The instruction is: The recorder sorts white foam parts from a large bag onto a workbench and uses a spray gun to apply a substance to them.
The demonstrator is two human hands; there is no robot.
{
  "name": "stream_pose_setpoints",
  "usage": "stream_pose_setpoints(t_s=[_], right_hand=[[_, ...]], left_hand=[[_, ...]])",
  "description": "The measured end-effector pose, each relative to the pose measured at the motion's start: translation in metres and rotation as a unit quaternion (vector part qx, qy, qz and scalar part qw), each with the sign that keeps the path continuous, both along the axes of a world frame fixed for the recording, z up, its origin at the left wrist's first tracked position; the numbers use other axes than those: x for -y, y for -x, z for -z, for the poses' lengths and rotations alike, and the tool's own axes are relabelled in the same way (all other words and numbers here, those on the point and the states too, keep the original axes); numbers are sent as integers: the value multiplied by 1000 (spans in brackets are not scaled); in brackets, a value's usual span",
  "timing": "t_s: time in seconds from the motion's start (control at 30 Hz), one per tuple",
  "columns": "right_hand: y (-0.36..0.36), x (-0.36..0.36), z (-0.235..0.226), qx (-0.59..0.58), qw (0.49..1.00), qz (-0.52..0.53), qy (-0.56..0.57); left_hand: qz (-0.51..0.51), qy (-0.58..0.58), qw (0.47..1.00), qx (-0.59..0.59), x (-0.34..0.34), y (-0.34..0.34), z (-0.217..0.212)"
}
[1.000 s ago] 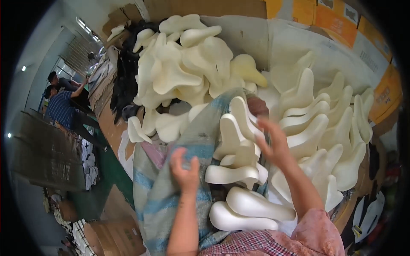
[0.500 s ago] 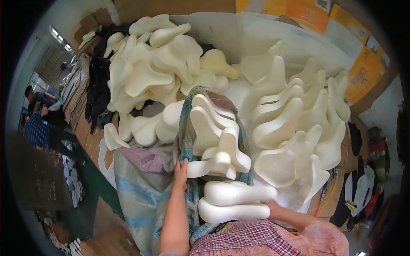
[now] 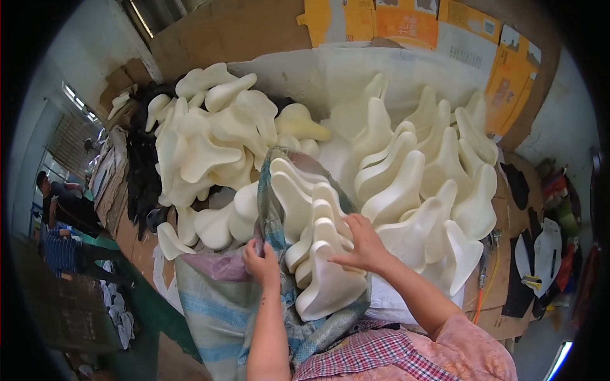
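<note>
Lettering marks orange cardboard panels at one o'clock. Toward half past five from centre, nested cream saddle-shaped pieces sit in a blue-striped sack. The left hand, at seven, pinches the sack's edge narrowly; the right hand, between four and five, spreads wide against the nearest pieces.

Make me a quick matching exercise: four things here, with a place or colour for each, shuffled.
1. left hand
2. right hand
3. striped sack
4. yellower foam-like piece

A. blue and grey-green
B. at the right side of the big left-hand heap
C. at the cream pieces in the sack
D. beside the pink material

Pairs: 1-D, 2-C, 3-A, 4-B
</note>
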State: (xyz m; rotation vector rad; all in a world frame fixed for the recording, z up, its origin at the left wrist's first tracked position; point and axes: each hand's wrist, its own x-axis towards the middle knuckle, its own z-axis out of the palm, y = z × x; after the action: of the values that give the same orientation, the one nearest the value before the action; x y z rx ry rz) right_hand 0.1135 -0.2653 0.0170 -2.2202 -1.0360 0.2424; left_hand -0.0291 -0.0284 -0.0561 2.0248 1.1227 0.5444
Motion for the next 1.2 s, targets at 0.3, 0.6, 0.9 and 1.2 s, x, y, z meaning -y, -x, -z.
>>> stream_pose_setpoints(t_s=[0.3,0.6,0.9,1.2], right_hand=[[-57,-57,19,-202,963,-126,-124],[-119,47,-188,201,931,-36,-301],[-294,188,-97,209,939,263,73],[-281,180,-138,310,895,319,2]], left_hand=[[223,-129,965,36,93,-2,-35],[295,238,862,337,174,-122,-241],[521,-151,840,27,232,-246,-157],[275,158,944,92,93,-108,-79]])
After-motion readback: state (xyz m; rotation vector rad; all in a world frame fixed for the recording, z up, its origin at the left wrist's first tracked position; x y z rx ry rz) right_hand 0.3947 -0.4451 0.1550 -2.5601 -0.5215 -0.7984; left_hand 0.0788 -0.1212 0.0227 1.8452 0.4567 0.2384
